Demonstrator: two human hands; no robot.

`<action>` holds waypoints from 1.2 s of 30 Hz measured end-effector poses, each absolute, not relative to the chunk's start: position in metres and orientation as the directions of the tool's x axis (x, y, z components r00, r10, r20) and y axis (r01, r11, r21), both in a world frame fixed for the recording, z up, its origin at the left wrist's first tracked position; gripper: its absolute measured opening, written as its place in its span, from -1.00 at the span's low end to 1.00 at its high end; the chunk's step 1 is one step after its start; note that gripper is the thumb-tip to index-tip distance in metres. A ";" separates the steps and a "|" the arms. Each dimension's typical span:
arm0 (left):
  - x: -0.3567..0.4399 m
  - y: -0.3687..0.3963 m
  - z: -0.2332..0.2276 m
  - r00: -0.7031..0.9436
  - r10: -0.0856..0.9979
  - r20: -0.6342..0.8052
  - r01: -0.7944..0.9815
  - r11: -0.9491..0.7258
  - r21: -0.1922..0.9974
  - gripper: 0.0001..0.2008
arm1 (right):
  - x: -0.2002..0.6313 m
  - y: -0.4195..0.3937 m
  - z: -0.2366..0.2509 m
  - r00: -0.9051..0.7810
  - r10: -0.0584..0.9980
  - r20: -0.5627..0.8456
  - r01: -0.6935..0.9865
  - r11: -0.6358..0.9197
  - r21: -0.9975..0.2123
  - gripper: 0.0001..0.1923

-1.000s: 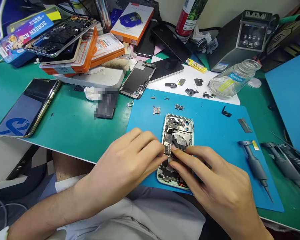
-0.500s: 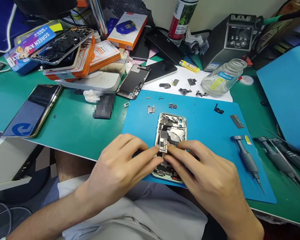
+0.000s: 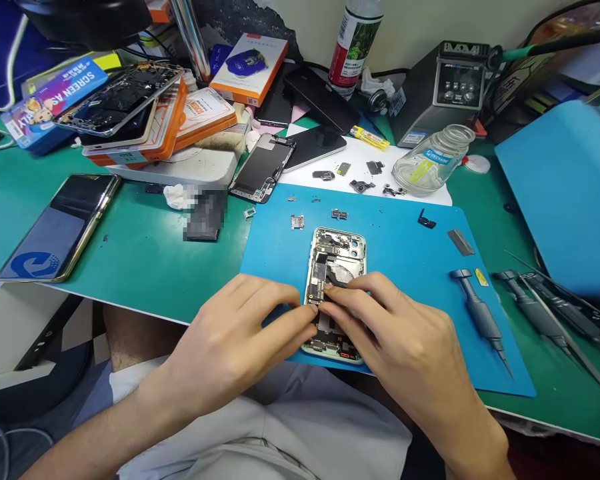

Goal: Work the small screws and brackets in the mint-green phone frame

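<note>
An opened phone housing (image 3: 339, 233) with a pale green frame lies on the blue mat, its inner parts exposed. In its left side sits a narrow logic board (image 3: 318, 279), lined up with the housing's length. The index finger and thumb of my left hand (image 3: 245, 327) pinch at the board's lower end. From the other side, my right hand (image 3: 405, 333) has its thumb and index fingertip closed on the board's lower right edge. The fingertips hide part of that lower end.
Small metal parts, including a bracket (image 3: 297, 221), lie above the housing on the blue mat (image 3: 405, 253). A screwdriver (image 3: 483, 317) and tweezers (image 3: 565, 333) are at right. Behind stand a glass jar (image 3: 433, 160) and a soldering station (image 3: 440, 87). Another phone (image 3: 60, 227) rests at left.
The logic board has gone down flatter into the left side of the housing, with both hands' fingertips following it. The whole view has shifted slightly.
</note>
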State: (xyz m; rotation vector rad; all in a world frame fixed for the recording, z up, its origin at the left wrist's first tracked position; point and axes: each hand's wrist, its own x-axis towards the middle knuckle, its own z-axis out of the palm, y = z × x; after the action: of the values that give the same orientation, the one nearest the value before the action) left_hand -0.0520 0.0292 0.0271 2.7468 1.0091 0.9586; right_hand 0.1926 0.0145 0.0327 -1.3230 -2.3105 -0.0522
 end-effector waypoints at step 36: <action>0.026 -0.009 0.021 0.330 0.884 0.330 0.848 -0.431 0.307 -0.34 | 0.218 0.012 0.032 0.217 0.914 0.341 0.760 0.061 -0.647 -0.70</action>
State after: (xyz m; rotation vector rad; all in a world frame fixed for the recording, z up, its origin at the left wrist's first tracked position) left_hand 0.0263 -0.0089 0.0207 2.4963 1.6305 0.7007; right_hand 0.2175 0.0124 0.0320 -1.7262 -1.5722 0.2546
